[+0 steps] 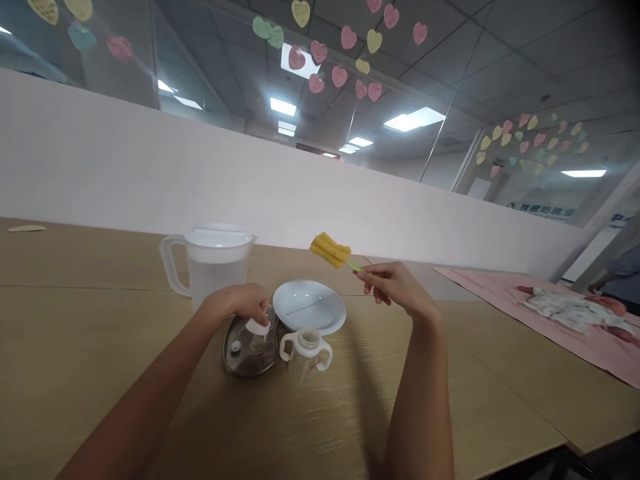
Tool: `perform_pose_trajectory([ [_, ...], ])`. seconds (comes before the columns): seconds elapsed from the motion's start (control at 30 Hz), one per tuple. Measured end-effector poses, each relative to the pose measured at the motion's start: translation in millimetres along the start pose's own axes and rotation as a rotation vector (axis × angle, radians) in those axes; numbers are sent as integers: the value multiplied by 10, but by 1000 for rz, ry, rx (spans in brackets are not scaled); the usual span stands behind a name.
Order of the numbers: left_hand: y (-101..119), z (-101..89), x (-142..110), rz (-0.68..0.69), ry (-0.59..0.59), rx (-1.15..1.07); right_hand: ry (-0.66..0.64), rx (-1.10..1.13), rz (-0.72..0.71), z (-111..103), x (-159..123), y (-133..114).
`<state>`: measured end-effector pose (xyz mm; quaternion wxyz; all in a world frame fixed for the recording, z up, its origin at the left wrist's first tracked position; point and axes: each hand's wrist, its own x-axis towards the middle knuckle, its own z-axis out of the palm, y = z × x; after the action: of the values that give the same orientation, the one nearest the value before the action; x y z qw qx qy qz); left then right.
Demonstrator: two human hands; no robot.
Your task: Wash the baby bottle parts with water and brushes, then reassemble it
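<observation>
In my right hand (395,283) is a sponge bottle brush (331,251), gripped by its thin green handle, its yellow sponge head raised above the table and pointing left. My left hand (245,303) is closed on a white bottle cap (258,327) over a dark see-through tray (240,367); the fingertips are partly hidden. A small white piece (235,347) lies in that tray. Just right of the tray, a clear baby bottle (303,365) with two white handles stands upright without a lid. Behind the bottle sits a white bowl (287,303).
A lidded white pitcher (220,257) stands behind my left hand. To the right, a baby doll (565,310) in pale clothes lies on a pink cloth (490,283). A low white wall (150,167) runs behind the table. Part of another person (623,273) shows at the right edge.
</observation>
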<state>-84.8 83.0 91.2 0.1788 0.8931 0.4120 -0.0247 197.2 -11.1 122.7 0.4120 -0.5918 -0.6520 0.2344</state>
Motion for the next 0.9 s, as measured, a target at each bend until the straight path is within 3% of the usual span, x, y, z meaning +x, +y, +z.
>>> perform_pose_trajectory([
  [0.2, 25, 155, 120, -201, -95, -29, -36, -22, 4, -9, 5, 12],
  [0.6, 15, 179, 105, -227, -177, -146, -45, -79, 31, -6, 0, 16],
  [0.7, -6, 170, 103, -236, -150, -121, -44, -89, 32, -11, -2, 23],
  [0.8, 64, 105, 50, -173, -70, -76, -40, -100, 38, -13, 3, 23],
  [0.9, 275, 42, -44, 38, 20, -94, -36, -116, 49, -12, 14, 20],
])
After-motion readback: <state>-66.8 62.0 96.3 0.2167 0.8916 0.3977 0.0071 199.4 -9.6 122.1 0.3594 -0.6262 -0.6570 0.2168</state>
